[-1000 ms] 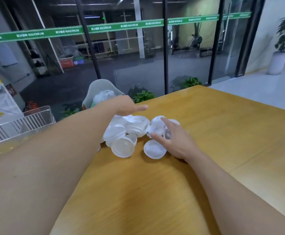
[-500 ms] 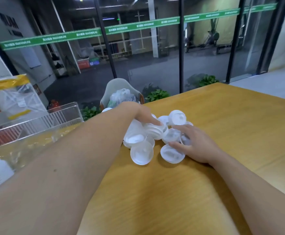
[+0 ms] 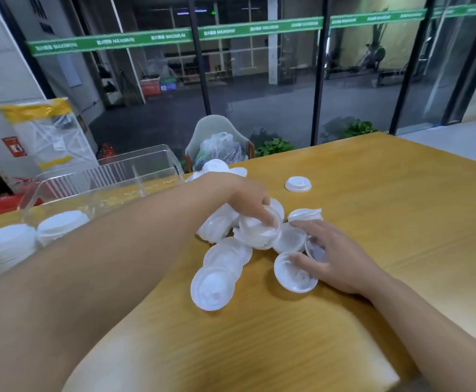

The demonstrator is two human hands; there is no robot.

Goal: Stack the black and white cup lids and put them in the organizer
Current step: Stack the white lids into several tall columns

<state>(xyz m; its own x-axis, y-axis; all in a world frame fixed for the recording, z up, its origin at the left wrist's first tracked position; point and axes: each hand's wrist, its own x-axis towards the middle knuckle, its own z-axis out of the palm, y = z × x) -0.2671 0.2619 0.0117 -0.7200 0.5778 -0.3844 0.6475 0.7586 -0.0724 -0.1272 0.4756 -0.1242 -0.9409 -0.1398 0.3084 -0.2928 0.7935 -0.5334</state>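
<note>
White lids now sit drawn together on the table; left hand has dropped to pinch one, right hand lies flat, gathering others for stacking.

lids: white | table: yellow wood-grain | organizer: clear

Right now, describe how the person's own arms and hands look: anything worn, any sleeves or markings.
Both arms are bare as far as the frame shows: no sleeves, no gloves. The left hand and right hand show no rings, watch or bracelets. The left forearm bears a small dark spot.
</note>
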